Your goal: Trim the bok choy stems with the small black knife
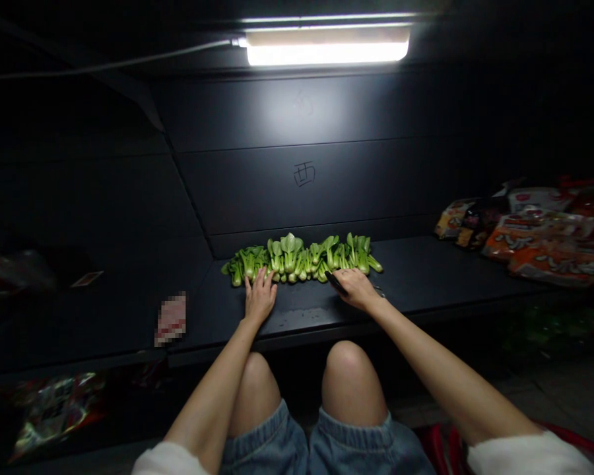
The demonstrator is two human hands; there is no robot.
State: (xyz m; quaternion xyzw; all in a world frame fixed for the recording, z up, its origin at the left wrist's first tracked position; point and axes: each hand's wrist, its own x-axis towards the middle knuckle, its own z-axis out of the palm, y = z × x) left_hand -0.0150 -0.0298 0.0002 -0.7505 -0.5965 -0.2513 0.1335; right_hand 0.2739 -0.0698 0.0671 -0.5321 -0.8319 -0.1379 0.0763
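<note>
A row of green bok choy (297,257) lies along the dark shelf (297,316), leafy ends toward the back panel and pale stem ends toward me. My left hand (261,298) rests at the front of the row on the left side, fingers spread, tips touching the stems. Over the right part of the row, my right hand (357,287) is closed around a slim black object (336,284) that sticks out to its left; its kind is not clear. A thin pale loop or strip shows just right of that wrist.
Bagged packets (544,231) are piled on the shelf at right. A pixelated card-like item (171,319) lies at left. A lit tube lamp (327,46) hangs above the back panel (257,185). Shiny packages (59,402) sit below left. My knees are close to the shelf's front edge.
</note>
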